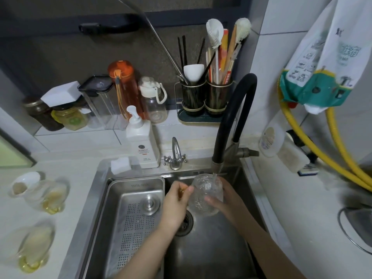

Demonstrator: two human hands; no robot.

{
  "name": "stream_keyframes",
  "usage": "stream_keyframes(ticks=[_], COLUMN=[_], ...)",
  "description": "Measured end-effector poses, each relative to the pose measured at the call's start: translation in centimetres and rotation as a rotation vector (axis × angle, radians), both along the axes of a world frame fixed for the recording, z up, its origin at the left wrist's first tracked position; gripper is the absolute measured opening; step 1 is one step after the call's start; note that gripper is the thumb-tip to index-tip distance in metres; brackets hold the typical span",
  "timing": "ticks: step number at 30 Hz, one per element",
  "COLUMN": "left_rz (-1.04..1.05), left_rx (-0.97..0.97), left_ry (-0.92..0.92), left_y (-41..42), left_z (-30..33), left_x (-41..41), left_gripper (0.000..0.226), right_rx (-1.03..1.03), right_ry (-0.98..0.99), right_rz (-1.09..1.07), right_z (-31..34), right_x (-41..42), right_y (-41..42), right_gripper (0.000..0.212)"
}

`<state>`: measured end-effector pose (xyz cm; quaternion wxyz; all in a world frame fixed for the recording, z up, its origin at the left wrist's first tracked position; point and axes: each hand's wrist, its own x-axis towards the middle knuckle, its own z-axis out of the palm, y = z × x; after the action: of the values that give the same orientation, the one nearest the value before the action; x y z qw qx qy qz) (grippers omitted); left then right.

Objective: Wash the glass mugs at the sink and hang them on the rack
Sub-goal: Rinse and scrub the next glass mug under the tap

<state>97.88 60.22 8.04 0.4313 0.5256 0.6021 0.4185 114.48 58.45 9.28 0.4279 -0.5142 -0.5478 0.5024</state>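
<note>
Over the steel sink (211, 248), both forearms reach in from the bottom edge and meet at a textured glass mug (206, 195) held above the drain. The right hand (223, 198) wraps the mug's body from the far side, fingertips showing on its near face. The left hand (175, 200) pinches the mug's amber handle, fingers curled round it. A thin stream of water falls from the black faucet (233, 115) into the mug's open mouth, which tilts up toward the spout.

Left of the hands, a perforated steel drain tray (132, 214) sits in the sink with a round metal plug (150, 204) lying on it. On the pale surface (76, 174) to the left lie two more glass mugs with amber handles, one near (34, 246) and one farther back (48, 195), beside a small white dish (24, 183).

Behind the sink rim stand a white sponge (120, 165), a white pump bottle (142, 141) and a small chrome tap (175, 156). Farther back, on the tiled ledge, are jars, an orange bottle (123, 85), a clear bottle (154, 99), and a utensil caddy (205, 97) holding chopsticks and brushes. Yellow hoses (322, 146) run down the right wall.
</note>
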Motion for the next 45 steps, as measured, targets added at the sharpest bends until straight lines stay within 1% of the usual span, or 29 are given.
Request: stream_keyframes(ticks=[2, 5, 6, 8, 10, 13, 15, 16, 19, 20, 21, 22, 24, 25, 26, 27, 28, 29, 31, 32, 33, 35, 37, 39, 40, 42, 43, 44, 45], left_rz=[0.008, 0.032, 0.024, -0.025, -0.075, -0.102, -0.101, -0.132, -0.251, -0.253, -0.220, -0.162, -0.033, 0.017, 0.044, 0.062, 0.099, 0.129, 0.151, 0.143, 0.132, 0.074, -0.039, -0.136, -0.152, -0.096, -0.038, 0.009, 0.051], left_rx=[0.047, 0.056, 0.043, 0.034, 0.052, 0.109, 0.120, 0.117, 0.106, 0.108, 0.106, 0.103, 0.061, 0.042, 0.019, -0.010, -0.071, -0.125, -0.163, -0.145, -0.111, -0.035, 0.035, 0.091, 0.104, 0.082, 0.027, -0.032, -0.081], left_ry=[0.089, 0.123, 0.115, 0.112, 0.106, 0.159, 0.200, 0.194, 0.159, 0.154, 0.146, 0.133, 0.106, 0.105, 0.113, 0.114, 0.109, 0.075, 0.080, 0.102, 0.108, 0.104, 0.084, 0.128, 0.152, 0.166, 0.129, 0.062, -0.010], left_y=[0.6, 1.2, 1.4, 1.3, 1.2, 1.2, 1.2, 1.0, -0.1, -0.4, -0.4, -0.2, 0.7, 1.3, 1.9, 2.4, 2.9, 3.3, 3.7, 3.6, 3.4, 2.3, 1.0, 0.5, 0.5, 1.2, 1.7, 2.1, 2.5], left_z=[-0.1, -0.6, -0.7, -0.6, -0.5, -0.4, -0.3, -0.3, -0.4, -0.3, -0.2, 0.0, 0.1, 0.0, 0.1, 0.2, 0.1, 0.0, 0.0, 0.3, 0.3, 0.8, 1.1, 1.1, 1.3, 0.8, 0.7, 0.6, 0.4], left_x=[1.6, 3.4, 3.6, 3.6, 3.4, 3.5, 3.5, 3.4, 2.8, 2.6, 2.6, 2.6, 2.4, 2.2, 2.0, 1.7, 1.6, 1.5, 1.9, 2.3, 2.9, 3.9, 4.4, 4.6, 4.6, 4.4, 4.4, 4.4, 4.4], left_gripper=[0.020, 0.022, 0.023, 0.022, 0.019, 0.012, 0.003, 0.008, 0.040, 0.043, 0.041, 0.037, 0.025, 0.018, 0.006, 0.012, 0.026, 0.036, 0.045, 0.043, 0.035, 0.014, 0.024, 0.029, 0.028, 0.024, 0.024, 0.030, 0.044], right_rx=[-0.020, -0.067, -0.071, -0.074, -0.099, -0.191, -0.262, -0.289, -0.382, -0.428, -0.461, -0.468, -0.474, -0.450, -0.410, -0.390, -0.383, -0.372, -0.354, -0.345, -0.389, -0.520, -0.596, -0.597, -0.589, -0.541, -0.502, -0.447, -0.403], right_ry=[-0.007, 0.028, 0.020, 0.000, 0.006, 0.033, -0.069, -0.096, -0.068, -0.047, -0.010, 0.021, -0.020, -0.041, 0.002, 0.062, 0.135, 0.164, 0.149, 0.147, 0.190, 0.377, 0.436, 0.466, 0.506, 0.472, 0.423, 0.371, 0.319], right_rz=[-0.103, -0.159, -0.182, -0.211, -0.210, -0.204, -0.167, -0.128, -0.103, -0.117, -0.117, -0.097, -0.057, -0.066, -0.061, -0.034, -0.026, -0.028, -0.064, -0.104, -0.149, -0.138, -0.170, -0.224, -0.214, -0.162, -0.133, -0.112, -0.095], right_z=[-0.7, -1.5, -1.5, -1.5, -1.7, -1.8, -2.3, -2.4, -3.1, -2.6, -2.1, -1.4, -1.2, -1.2, -1.3, -1.9, -2.0, -2.1, -1.3, -0.8, -0.3, 0.2, -0.7, -0.9, -1.0, -0.8, -0.6, -0.4, -0.5], right_x=[0.2, 0.8, 0.8, 1.1, 1.3, 1.5, 1.6, 1.5, 1.2, 0.9, 0.6, 0.2, -0.3, -0.7, -1.0, -1.0, -1.2, -1.3, -1.7, -1.6, -1.4, -0.7, 0.2, 0.5, 0.5, 0.4, 0.1, -0.1, -0.2], right_y=[0.1, -0.1, 0.0, -0.1, -0.2, -0.2, 0.8, 1.4, 2.9, 3.1, 3.3, 3.2, 3.0, 2.9, 2.6, 2.3, 2.0, 2.1, 2.9, 3.4, 3.9, 4.0, 3.9, 3.4, 3.2, 2.9, 2.7, 2.6, 2.4], right_gripper=[0.033, 0.043, 0.043, 0.028, 0.022, 0.028, 0.024, 0.020, 0.033, 0.037, 0.041, 0.043, 0.037, 0.030, 0.032, 0.048, 0.060, 0.060, 0.034, 0.028, 0.028, 0.030, 0.028, 0.036, 0.036, 0.033, 0.034, 0.040, 0.054])
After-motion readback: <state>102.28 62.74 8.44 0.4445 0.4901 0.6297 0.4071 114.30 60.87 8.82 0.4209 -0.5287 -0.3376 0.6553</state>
